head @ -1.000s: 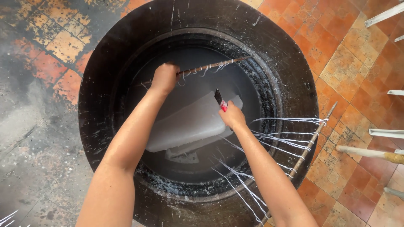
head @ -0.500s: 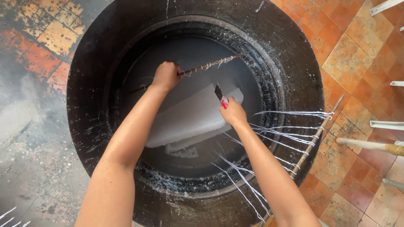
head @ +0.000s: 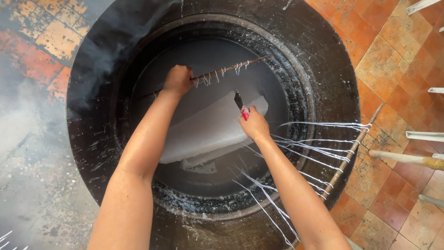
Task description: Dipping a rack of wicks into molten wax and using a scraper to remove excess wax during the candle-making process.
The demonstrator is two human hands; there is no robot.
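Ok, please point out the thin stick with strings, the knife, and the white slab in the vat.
thin stick [head: 231, 68], head view, bare middle of shaft.
knife [head: 238, 99], head view, dark blade.
white slab [head: 208, 127], head view, flat top face.

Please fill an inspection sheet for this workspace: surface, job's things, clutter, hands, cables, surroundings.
Surface: orange tiled floor, soot-stained at the left.
Job's things: big round black vat holding grey liquid and a pale wax-like slab; thin stick with short white strings; dark blade with red handle.
Clutter: second stick with long white strings lying across the vat's right rim.
Hands: left hand grips the thin stick; right hand grips the blade.
Cables: nothing seen.
Surroundings: pale bars at the right edge.
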